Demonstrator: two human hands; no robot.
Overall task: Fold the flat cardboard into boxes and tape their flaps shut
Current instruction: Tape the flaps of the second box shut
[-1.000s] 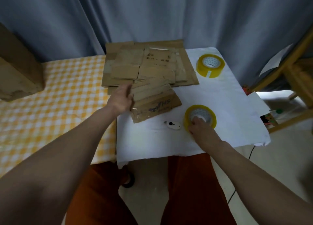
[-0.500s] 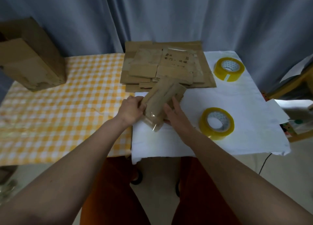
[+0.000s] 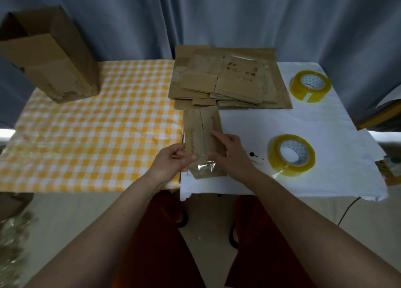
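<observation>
- A small cardboard box (image 3: 202, 135), flattened or part-folded, is held over the near edge of the white cloth (image 3: 271, 125), its long axis running away from the person.
- Its near left edge is pinched by the left hand (image 3: 173, 159), thumb on top and fingers curled beneath.
- The right hand (image 3: 231, 153) is laid on the box's right side, forefinger stretched forward along the top face; whether the other fingers are wrapped round the edge cannot be told.
- A strip of clear tape (image 3: 205, 165) is seen on the near end of the box, between the two hands.
- Just beyond the held box, a stack of flat cardboard (image 3: 227, 79) is piled, touching or nearly touching its far end.
- Right of the right hand, a small white cutter (image 3: 255, 156) lies, and beside that a yellow tape roll (image 3: 291, 155).
- A second tape roll (image 3: 310, 86) is placed farther off, right of the stack.
- Far left of the grip, a made-up carton (image 3: 47, 53) stands on the yellow checked cloth (image 3: 86, 135).
</observation>
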